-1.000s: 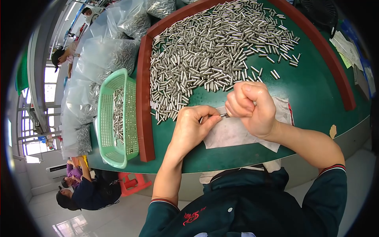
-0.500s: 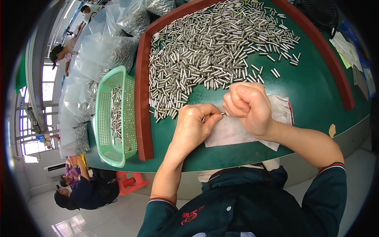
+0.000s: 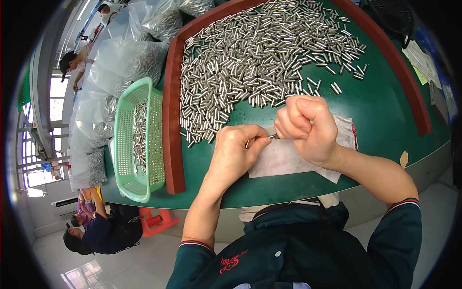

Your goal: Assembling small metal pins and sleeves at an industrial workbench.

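Note:
My left hand (image 3: 237, 149) is closed in a pinch on a small metal pin (image 3: 248, 143), its end showing between thumb and finger. Close beside it, my right hand (image 3: 308, 126) is clenched in a fist; what it holds is mostly hidden. A short thin metal piece (image 3: 274, 137) bridges the gap between the two hands, and I cannot tell which hand it belongs to. Beneath them a whitish cloth (image 3: 279, 161) lies on the green table (image 3: 385, 120). Beyond the hands spreads a large pile of loose metal pins (image 3: 260, 58).
Dark red rails (image 3: 174, 120) border the pile. Left of them stands a light green basket (image 3: 120, 144) holding pins. Clear plastic bags (image 3: 108, 72) of metal parts line the far left. A red stool (image 3: 156, 220) and other people (image 3: 103, 233) are beyond the table's left end.
My right hand has shifted slightly right, away from the left, and more of the thin metal piece shows between them. The left hand stays nearly still.

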A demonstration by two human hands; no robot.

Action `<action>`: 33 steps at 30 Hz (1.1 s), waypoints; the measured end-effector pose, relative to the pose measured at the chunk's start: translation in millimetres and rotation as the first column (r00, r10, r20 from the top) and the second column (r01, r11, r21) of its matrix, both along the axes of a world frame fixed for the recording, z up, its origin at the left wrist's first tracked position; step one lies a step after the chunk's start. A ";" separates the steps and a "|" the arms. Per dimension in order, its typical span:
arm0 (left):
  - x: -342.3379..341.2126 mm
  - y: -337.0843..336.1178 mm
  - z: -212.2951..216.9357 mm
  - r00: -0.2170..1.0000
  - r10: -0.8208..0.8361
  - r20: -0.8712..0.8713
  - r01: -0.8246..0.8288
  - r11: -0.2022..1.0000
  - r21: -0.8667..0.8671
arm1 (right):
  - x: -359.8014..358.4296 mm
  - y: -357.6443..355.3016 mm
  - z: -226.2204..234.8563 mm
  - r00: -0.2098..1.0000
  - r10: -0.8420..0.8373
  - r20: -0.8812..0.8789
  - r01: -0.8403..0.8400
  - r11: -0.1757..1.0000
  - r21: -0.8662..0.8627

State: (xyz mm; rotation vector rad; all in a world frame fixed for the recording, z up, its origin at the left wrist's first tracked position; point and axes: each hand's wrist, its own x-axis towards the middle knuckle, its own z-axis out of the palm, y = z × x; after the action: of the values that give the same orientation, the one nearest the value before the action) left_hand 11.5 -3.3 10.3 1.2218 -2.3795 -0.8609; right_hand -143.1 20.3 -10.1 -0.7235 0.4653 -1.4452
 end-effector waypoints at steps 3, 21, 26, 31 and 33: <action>-0.1 0.4 -1.4 1.000 0.004 -0.009 -0.004 1.000 0.014 | -0.1 0.2 -1.7 1.000 0.003 0.000 -0.003 1.000 -0.001; 2.9 -1.1 2.1 1.000 0.015 0.005 -0.015 1.000 -0.002 | 4.0 0.8 3.3 0.993 -0.016 -0.119 0.016 1.000 -0.002; 19.9 -14.5 -4.1 0.744 0.383 -0.548 0.211 0.643 0.736 | -1.0 3.1 -1.8 0.992 -0.024 -0.127 0.023 1.000 -0.008; 25.3 -19.9 -13.3 0.561 0.507 -0.655 0.535 0.381 0.754 | 0.9 3.6 -1.1 0.993 0.002 -0.118 -0.003 1.000 -0.011; 24.4 -21.4 -12.2 0.591 0.551 -0.589 0.456 0.374 0.807 | 1.2 3.2 0.5 0.997 -0.008 -0.074 0.008 1.000 -0.002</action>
State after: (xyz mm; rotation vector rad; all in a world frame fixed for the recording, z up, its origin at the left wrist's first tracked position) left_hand 35.9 -24.8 -2.0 0.7648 -0.8737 -2.3379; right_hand -141.9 23.4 -9.6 -0.7792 0.5249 -1.4300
